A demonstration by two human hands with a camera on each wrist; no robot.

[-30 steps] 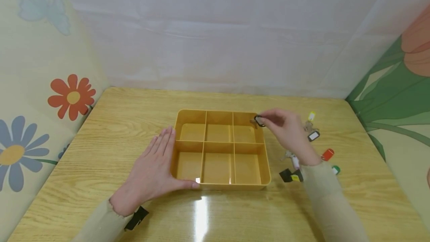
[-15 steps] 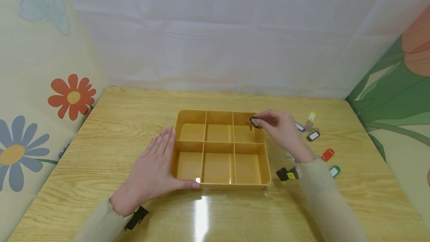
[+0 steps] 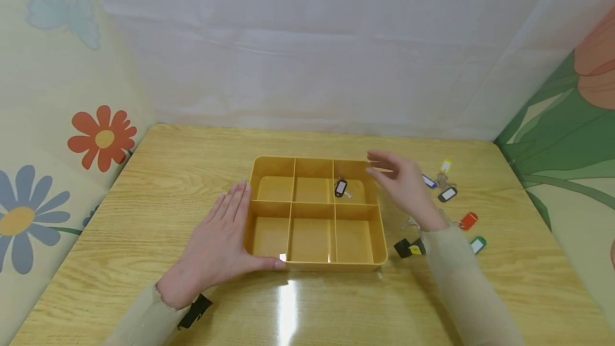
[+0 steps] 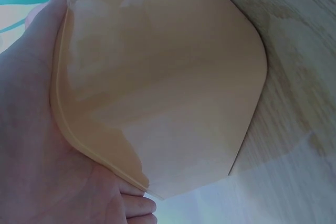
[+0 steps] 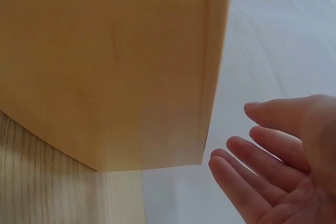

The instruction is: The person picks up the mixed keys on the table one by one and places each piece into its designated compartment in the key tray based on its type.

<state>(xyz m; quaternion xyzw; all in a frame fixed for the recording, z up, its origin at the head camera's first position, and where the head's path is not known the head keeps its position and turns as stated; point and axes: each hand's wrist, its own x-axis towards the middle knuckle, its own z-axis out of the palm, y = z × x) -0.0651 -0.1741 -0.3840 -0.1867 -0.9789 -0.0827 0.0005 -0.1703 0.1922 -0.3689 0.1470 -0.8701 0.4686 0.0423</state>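
Observation:
A yellow organizer box (image 3: 331, 267) with two rows of compartments stands on the table. Along its left side lies my left hand (image 3: 218, 244), fingers straight against the wall and thumb along the near rim; the left wrist view shows that hand at the box's outer wall (image 4: 173, 87). A key with a black-framed tag (image 3: 341, 188) lies in the back right compartment. Over the back right corner of the box is my right hand (image 3: 401, 183), thumb and fingers apart. Nothing is between those fingers (image 5: 257, 161) in the right wrist view.
Right of the box lie keys with tags: yellow (image 3: 446, 166), blue (image 3: 429, 181), black (image 3: 448, 194), red (image 3: 468, 221) and green (image 3: 478, 245). Another key (image 3: 411, 222) lies partly hidden by the right forearm. A black strap piece (image 3: 407, 249) shows at the right sleeve. A white sheet (image 3: 307, 68) hangs behind.
My right hand moved slightly left, then let go of the black-tagged key, which dropped into the back right compartment. Its fingers have spread. The left hand has stayed in place.

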